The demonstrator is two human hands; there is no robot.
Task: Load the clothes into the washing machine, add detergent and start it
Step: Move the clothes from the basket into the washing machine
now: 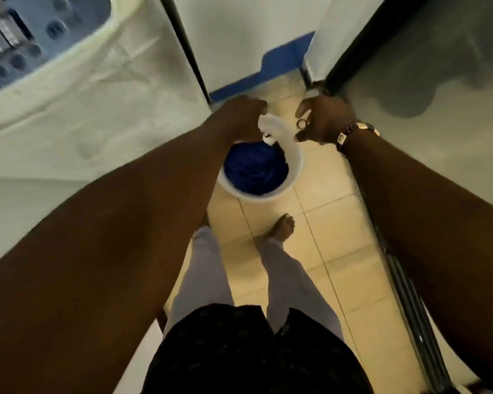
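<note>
A white bucket (292, 166) stood on the tiled floor (333, 231) ahead of the person, in the narrow passage between the washing machine (97, 89) on the left and a dark-framed glass panel (427, 81) on the right. Inside the bucket lay a bundle of deep blue clothes (254, 169), filling most of it, with a small patch of white cloth (269, 125) at the far rim.

Both arms reached forward and down over the bucket. The left hand (239, 115) was closed in a narrow grip at the far left rim, its fingers curled on the white cloth there; motion blur made it hard to tell whether it also gripped the rim itself. The right hand (322, 120) hovered just beyond the far right rim, fingers loosely curled and holding nothing, apart from the bucket. It wore a ring (301, 124) on one finger and a beaded bracelet with a watch (356, 132) at the wrist.

The washing machine stood well to the left, its white side panel facing the passage and its blue control panel (26, 32) visible at the far left corner. The far wall (239, 38) was white with a blue band (256, 81) along its foot. Near the camera, the person's pale trousers (208, 280) and one bare foot (282, 228) showed on the floor, just short of the bucket.
</note>
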